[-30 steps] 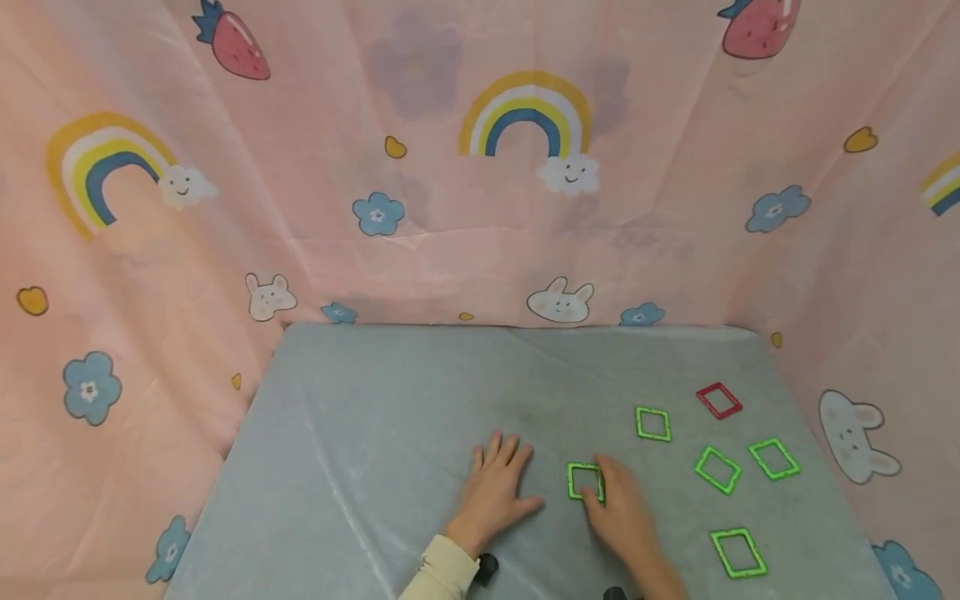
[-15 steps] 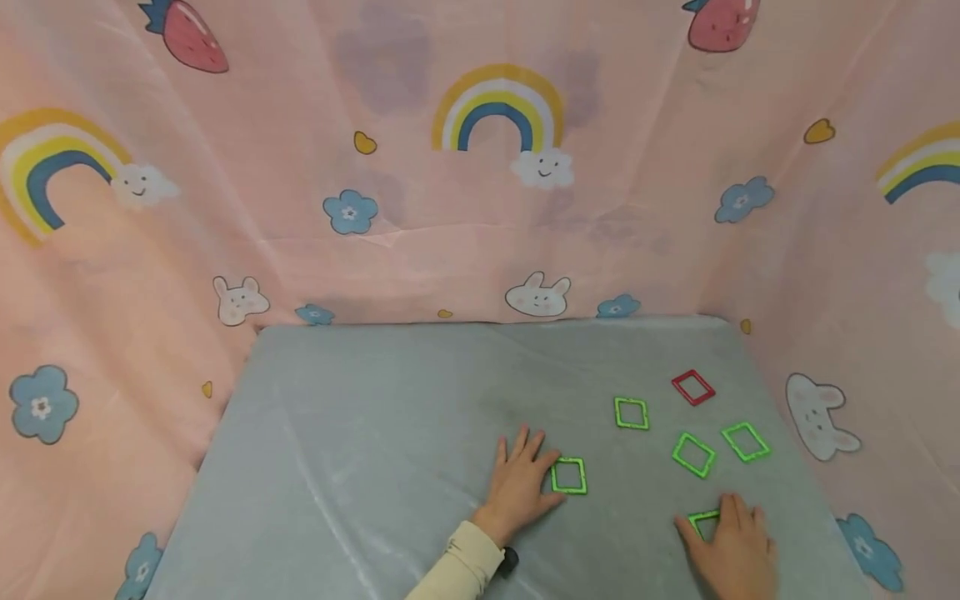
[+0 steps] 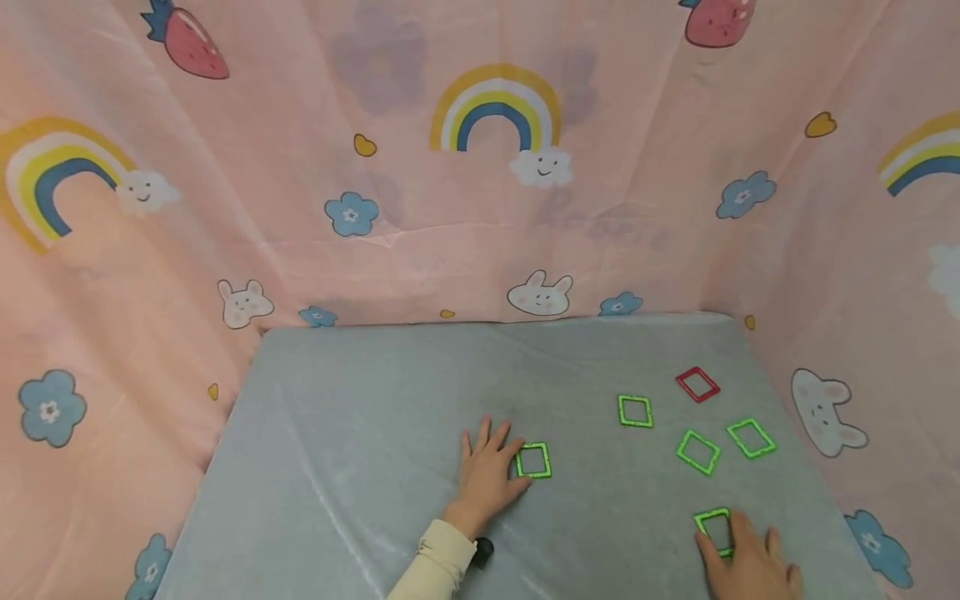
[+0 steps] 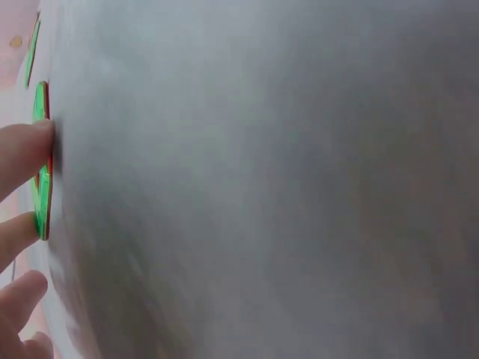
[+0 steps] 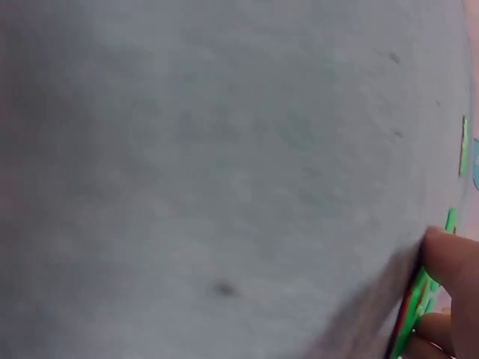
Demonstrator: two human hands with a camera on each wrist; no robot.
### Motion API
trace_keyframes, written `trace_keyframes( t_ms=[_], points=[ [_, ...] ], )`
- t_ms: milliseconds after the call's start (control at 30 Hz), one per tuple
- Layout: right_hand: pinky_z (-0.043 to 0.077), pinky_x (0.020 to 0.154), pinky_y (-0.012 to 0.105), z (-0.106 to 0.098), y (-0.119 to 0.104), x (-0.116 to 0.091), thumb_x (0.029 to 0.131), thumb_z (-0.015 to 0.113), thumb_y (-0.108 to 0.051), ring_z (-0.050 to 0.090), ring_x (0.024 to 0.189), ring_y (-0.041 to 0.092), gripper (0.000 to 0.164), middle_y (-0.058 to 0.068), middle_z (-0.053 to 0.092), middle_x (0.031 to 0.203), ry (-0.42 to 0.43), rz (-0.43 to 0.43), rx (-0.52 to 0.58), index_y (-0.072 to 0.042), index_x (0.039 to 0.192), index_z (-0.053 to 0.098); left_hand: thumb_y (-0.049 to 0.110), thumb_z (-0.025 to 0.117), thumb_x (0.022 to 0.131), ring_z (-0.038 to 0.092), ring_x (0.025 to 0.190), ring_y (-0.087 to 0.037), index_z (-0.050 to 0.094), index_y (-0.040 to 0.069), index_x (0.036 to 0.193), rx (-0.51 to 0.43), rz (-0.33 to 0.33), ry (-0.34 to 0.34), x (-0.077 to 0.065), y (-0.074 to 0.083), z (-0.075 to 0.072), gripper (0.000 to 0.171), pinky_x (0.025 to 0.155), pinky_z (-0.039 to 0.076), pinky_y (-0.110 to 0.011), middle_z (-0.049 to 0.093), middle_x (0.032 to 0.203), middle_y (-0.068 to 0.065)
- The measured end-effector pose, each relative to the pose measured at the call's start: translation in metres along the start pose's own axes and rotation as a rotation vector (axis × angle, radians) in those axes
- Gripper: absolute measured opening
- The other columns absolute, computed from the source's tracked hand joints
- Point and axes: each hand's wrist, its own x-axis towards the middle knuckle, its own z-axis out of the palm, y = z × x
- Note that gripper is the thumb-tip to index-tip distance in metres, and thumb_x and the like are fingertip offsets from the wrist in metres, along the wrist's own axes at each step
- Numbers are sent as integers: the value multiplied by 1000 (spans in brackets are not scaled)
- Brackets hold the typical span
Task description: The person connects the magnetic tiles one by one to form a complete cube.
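Note:
In the head view my left hand (image 3: 483, 475) is at the middle of the table, its thumb and index finger pinching the left side of a green square frame (image 3: 548, 460). The left wrist view shows that green frame (image 4: 45, 198) edge-on, with a red edge on its underside. Near the front right, my right hand (image 3: 750, 558) grips another green frame (image 3: 711, 512) by its right side, with the thumb at the lower edge. Seen from the right wrist, this green frame (image 5: 412, 307) is tilted, with a dark red edge beneath; its far part is hidden by fingers.
Further back on the right of the grey-covered table (image 3: 375, 400) lie a green frame (image 3: 635, 397), a second green frame (image 3: 704, 441), a third green frame (image 3: 741, 423) and a red frame (image 3: 708, 378). A pink patterned curtain (image 3: 420, 267) surrounds the table's back and sides.
My right hand has left the middle frame and moved right to the front-right one, which it now grips. My left hand has taken the middle frame and shifted it left.

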Motion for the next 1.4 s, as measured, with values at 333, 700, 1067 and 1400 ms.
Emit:
trace_keyframes(
  t_ms=[333, 700, 1067, 1400],
  points=[
    [16, 100, 71, 1, -11, -2, 86, 60, -64, 30, 125, 50, 78, 34, 44, 127, -29, 21, -83, 2, 127, 51, 47, 71, 85, 28, 143, -37, 60, 22, 135, -32, -43, -22, -9, -12, -3, 57, 106, 23, -67, 47, 148, -6],
    [14, 103, 69, 15, -83, -14, 85, 68, -53, 33, 131, 50, 69, 32, 50, 133, 86, -224, 49, 1, 126, 60, 47, 70, 86, 26, 144, -36, 59, 22, 136, -31, -60, -38, -15, -12, -6, 56, 107, 22, -68, 45, 149, -8],
    [17, 108, 66, 38, -165, -22, 88, 66, -46, 36, 135, 47, 57, 26, 56, 132, 62, -390, 111, -4, 126, 65, 49, 72, 83, 32, 141, -37, 63, 23, 131, 9, -52, 0, -17, -7, -1, 56, 105, 26, -67, 49, 146, -8],
    [21, 108, 65, 46, -195, -24, 91, 66, -43, 38, 135, 46, 53, 25, 59, 130, 57, -423, 181, -3, 125, 66, 51, 76, 79, 36, 140, -35, 67, 18, 123, 34, -50, 68, -18, -3, 5, 56, 105, 27, -66, 53, 140, -11]
  ],
)
